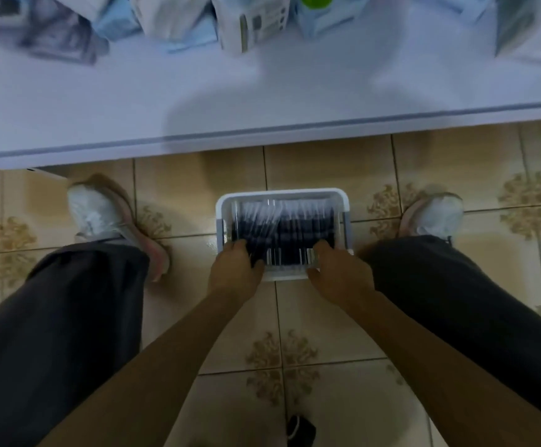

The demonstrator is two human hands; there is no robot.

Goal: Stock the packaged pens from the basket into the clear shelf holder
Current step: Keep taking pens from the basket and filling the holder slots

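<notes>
Head view, looking straight down, motion blur throughout.

- White basket [282, 192] sat on the tiled floor [327, 317], centre of frame, between the person's feet and just below the front edge of the white shelf [198, 101].
- Packaged pens [283, 225] were inside the basket: dark pens in clear glossy wrap, lying side by side and filling most of it. Count not readable through the blur.
- Left hand [235, 267] was at the basket's lower-left corner, fingers curled down over the near end of the packs, thumb against the wrap. It gripped the packs at that end.
- Right hand [338, 271] mirrored it at the lower-right corner, fingers curled over the same end, thumb low by the basket's near rim. It also gripped the packs.
- Both forearms ran in from the bottom of the frame and converged on the basket.
- Pens looked seated in the basket; can't tell if they were lifted off its bottom.

Rest:
- Blurred white and pale blue boxes [253, 21] lined the shelf across the top of the frame, with something green [316, 0] at top centre.
- Light shoes at mid left [98, 211] and mid right [437, 214], dark trousers [69, 317] down both sides.
- Small dark object [300, 429] on the floor at bottom centre, not identifiable.
</notes>
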